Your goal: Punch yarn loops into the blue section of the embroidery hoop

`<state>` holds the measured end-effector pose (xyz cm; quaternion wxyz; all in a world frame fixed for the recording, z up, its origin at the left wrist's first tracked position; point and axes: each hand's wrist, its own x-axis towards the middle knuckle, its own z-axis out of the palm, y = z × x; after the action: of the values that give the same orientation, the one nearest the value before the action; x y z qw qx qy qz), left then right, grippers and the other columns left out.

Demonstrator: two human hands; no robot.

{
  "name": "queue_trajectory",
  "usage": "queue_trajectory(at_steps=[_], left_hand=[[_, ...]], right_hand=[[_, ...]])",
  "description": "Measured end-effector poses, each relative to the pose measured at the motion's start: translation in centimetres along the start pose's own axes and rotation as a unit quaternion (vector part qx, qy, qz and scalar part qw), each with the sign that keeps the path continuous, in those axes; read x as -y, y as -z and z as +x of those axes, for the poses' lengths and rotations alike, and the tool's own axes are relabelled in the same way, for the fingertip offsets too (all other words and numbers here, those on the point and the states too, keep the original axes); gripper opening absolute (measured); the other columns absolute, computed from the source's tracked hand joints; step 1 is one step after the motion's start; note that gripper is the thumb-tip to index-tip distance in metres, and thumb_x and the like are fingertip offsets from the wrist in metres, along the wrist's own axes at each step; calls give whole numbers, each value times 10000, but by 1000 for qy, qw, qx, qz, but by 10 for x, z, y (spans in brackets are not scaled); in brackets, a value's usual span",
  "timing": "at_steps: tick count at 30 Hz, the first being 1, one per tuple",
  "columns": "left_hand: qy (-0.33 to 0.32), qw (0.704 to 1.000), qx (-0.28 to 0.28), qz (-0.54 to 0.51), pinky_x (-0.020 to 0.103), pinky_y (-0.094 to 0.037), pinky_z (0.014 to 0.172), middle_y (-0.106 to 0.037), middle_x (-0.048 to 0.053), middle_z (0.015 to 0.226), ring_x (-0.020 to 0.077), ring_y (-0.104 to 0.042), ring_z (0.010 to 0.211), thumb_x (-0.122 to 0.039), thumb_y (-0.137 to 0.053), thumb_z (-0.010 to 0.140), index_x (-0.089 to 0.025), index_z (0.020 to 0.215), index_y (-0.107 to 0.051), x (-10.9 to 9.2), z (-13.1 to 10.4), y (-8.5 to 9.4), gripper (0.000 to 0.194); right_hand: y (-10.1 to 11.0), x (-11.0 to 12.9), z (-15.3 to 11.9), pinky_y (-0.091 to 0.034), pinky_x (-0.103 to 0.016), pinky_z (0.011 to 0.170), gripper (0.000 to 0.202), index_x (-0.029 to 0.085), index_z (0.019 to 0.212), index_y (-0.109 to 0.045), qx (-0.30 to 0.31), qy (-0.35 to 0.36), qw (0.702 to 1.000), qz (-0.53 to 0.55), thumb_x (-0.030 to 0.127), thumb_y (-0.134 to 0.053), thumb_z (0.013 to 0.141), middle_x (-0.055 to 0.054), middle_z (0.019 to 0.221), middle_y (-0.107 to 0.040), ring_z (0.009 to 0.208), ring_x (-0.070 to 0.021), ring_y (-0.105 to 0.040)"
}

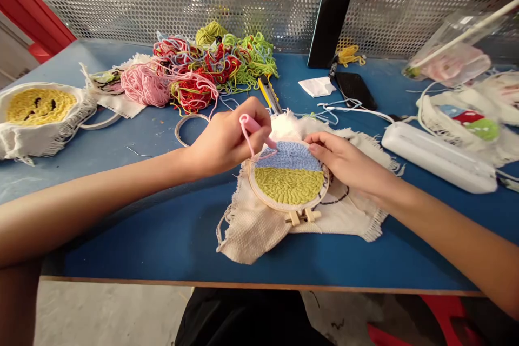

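Observation:
My left hand [233, 138] is closed around a pink punch needle tool [251, 124], whose tip points down at the upper left of the hooped fabric. Pink yarn loops from the tool's top. The round embroidery hoop [279, 206] frames a blue looped band [290, 155] above a green looped area [290, 185]. At the hoop's upper right edge, my right hand [338, 159] pinches the rim and cloth between thumb and fingers. Cream fabric [259, 232] with frayed edges spreads around the hoop, and the hoop's screw clamp [302, 217] faces me.
Tangled yarn [219, 65] and a pink ball [146, 84] lie behind my left hand. A yellow cutter [268, 92], a propped phone [329, 30] and a black object [356, 90] sit farther back. A white device [440, 157] is at right, a yellow smiley piece [40, 105] at left.

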<state>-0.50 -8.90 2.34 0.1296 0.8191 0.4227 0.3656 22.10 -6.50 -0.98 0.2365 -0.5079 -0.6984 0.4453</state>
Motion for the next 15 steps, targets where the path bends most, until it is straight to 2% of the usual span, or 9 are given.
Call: queue_trajectory(at_steps=[6, 12, 15], left_hand=[[-10, 1000, -4, -22, 175, -456, 535, -612, -19, 659, 65, -586, 587, -208, -397, 821, -175, 778, -478, 0, 5, -7, 97], [-40, 998, -23, -41, 153, -451, 527, -597, -39, 583, 45, -570, 514, -201, -415, 835, -158, 740, -472, 2, 4, -17, 118], [-45, 998, -24, -23, 156, -443, 518, -611, -28, 625, 47, -571, 523, -186, -425, 833, -154, 722, -479, 2, 4, -21, 128]], right_hand=[[0, 17, -10, -439, -295, 577, 88, 216, 869, -525, -4, -92, 982, 163, 284, -498, 820, -41, 826, -576, 714, -168, -564], [0, 25, -15, -472, -289, 712, 96, 214, 882, -554, 13, -101, 970, 221, 273, -517, 816, -41, 894, -613, 811, -163, -597], [2, 36, -16, -481, -297, 722, 94, 223, 874, -577, 7, -62, 976, 211, 261, -517, 811, -27, 880, -618, 817, -165, -598]])
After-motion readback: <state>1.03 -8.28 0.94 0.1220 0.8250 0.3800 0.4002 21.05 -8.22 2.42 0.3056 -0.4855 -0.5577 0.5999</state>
